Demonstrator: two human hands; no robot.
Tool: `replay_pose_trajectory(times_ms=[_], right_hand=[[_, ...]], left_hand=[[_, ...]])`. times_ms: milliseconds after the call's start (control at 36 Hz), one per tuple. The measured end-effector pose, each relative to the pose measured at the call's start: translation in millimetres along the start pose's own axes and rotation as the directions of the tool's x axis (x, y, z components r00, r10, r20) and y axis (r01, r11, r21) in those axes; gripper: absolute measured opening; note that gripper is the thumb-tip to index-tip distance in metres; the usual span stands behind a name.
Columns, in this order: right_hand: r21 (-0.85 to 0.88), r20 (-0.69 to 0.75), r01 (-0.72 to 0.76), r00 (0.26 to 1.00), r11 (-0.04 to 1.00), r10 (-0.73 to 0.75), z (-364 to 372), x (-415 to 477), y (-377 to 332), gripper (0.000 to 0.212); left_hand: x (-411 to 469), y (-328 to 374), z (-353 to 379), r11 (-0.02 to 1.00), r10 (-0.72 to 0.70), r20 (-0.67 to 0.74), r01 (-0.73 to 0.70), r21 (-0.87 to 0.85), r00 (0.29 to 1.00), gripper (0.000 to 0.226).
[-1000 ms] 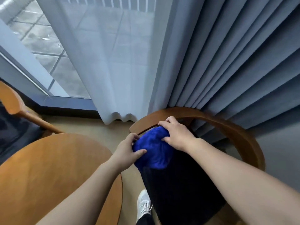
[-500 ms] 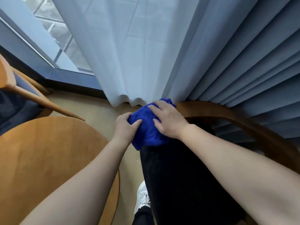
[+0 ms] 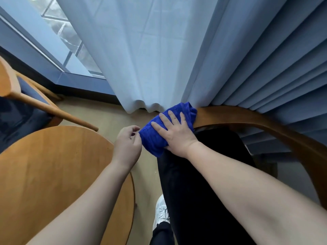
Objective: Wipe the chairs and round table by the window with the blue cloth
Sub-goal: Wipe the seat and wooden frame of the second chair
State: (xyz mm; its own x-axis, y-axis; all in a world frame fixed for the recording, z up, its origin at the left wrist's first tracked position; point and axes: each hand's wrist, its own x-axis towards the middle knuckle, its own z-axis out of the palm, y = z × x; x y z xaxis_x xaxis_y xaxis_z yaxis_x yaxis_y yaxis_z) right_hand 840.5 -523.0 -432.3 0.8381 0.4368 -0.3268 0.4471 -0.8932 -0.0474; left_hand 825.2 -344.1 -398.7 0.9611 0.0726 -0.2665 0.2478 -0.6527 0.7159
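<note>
Right now, through the head camera, I see my right hand [image 3: 177, 133] spread flat on the blue cloth [image 3: 159, 133], palm down, fingers splayed, pressing the wad onto the curved wooden rail of the near chair [image 3: 247, 119]. That grip is wide and flat, not a pinch: I judge it is held so to push the cloth along the rail's top, which suits wiping more than carrying. The cloth sits directly under that palm, bunched over the rail's left end, its far edge touching the hem of the sheer curtain [image 3: 150, 68].

My left hand [image 3: 127, 144] lies just left of the cloth, its grip narrow, thumb and fingertips curled at the cloth's near edge; whether it pinches the fabric or only touches it I cannot tell. I take it to be steadying or tucking the loose end so the wad stays folded.

Left of and below that hand lies the round table [image 3: 53, 174], its wooden top bare. Beyond it, far left of both hands, stands the second chair [image 3: 10, 82]. The grey drapes [image 3: 265, 59] hang right of the rail, pressing against it.

I find no brand, label or legible writing anywhere.
</note>
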Motion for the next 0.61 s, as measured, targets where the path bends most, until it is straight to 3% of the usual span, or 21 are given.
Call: replay_pose_trajectory(times_ms=[139,333,611], right_hand=[[0.003,-0.07,0.022,0.997,1.0,-0.022,3.9,-8.7,16.2,0.076],[0.01,-0.163,0.015,0.987,1.0,-0.014,6.7,-18.5,30.2,0.081],[0.067,-0.114,-0.135,0.983,0.989,0.142,17.4,-47.5,79.3,0.082]], left_hand=[[-7.8,1.2,1.6,0.994,0.092,0.037,-0.094,0.059,0.995,0.021],[-12.2,7.9,6.0,0.983,0.152,0.092,-0.161,0.091,0.984,0.021],[-18.1,25.4,25.6,0.984,0.146,0.143,-0.159,0.084,0.979,0.023]])
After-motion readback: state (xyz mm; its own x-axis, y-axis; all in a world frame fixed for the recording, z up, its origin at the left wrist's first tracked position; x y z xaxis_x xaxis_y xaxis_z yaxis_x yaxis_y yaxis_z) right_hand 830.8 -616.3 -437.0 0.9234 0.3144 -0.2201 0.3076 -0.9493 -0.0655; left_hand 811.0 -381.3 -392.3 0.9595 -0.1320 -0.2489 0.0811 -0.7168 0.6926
